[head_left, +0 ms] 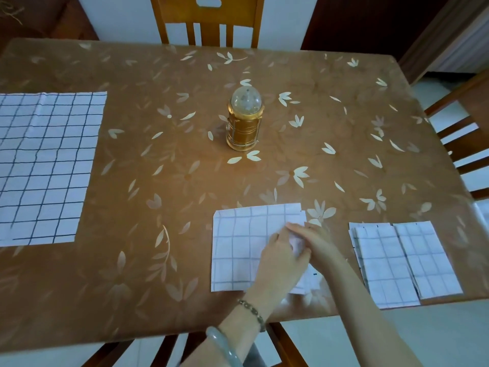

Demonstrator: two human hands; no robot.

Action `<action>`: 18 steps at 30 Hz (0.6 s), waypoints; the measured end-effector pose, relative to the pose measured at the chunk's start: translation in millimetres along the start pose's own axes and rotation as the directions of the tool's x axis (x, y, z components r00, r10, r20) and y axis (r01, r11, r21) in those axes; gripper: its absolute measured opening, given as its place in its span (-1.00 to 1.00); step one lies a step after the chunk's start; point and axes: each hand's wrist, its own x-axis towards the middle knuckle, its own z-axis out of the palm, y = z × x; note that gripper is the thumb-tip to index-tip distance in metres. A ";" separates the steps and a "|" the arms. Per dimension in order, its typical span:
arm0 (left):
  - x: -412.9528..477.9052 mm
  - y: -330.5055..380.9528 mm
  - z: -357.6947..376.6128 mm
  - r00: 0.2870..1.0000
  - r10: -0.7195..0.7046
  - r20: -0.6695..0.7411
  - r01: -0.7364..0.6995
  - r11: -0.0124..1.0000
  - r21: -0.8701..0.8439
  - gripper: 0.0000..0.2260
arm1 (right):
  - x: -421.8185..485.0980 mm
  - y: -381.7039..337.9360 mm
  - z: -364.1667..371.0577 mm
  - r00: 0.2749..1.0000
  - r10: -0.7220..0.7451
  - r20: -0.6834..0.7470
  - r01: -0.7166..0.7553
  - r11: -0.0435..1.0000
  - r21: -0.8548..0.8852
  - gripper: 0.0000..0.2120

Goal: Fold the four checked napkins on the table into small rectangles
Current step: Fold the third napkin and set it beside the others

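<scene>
The half-folded napkin (238,247) lies near the front edge of the table (148,274), just right of its middle, and we are working at its right side. To do this fold well, we should carry the lifted flap straight across, line its edge up with the checked lines below, and press the crease flat before letting go, so that the piece matches the ones already done.

Our left hand (280,260) reaches in from below, wrist low, its fingers curled down on the cloth and pinching a raised bit of it. Our right hand (317,243) comes in from the right and meets the left over the same flap. Its fingers (292,227) lie nearly straight across the top, but the thumb is hidden, so we cannot tell whether it grips.

Near the right lie two folded napkins (383,268), touching side by side. The open napkin (45,165) waits flat, well apart on the far left. A gold lantern (244,123) stands in the table's middle.
</scene>
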 end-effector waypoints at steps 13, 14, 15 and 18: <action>105.3 -96.1 -128.9 0.994 -0.025 0.102 -0.012 0.939 0.345 -0.73 | 20.1 9.6 3.6 0.955 -0.172 -0.242 0.003 0.821 -0.572 -0.54; 107.7 -96.4 -130.2 0.991 -0.038 0.125 -0.008 0.937 0.348 -0.75 | 21.5 8.8 3.6 0.954 -0.181 -0.238 0.014 0.821 -0.570 -0.53; 108.9 -96.7 -130.8 0.989 -0.047 0.142 -0.006 0.936 0.352 -0.75 | 22.4 7.5 3.3 0.954 -0.185 -0.237 0.018 0.822 -0.569 -0.52; 110.7 -103.0 -130.1 0.985 -0.055 0.165 -0.012 0.925 0.379 -0.81 | 27.9 6.2 -1.5 0.949 -0.180 -0.261 0.020 0.856 -0.517 -0.51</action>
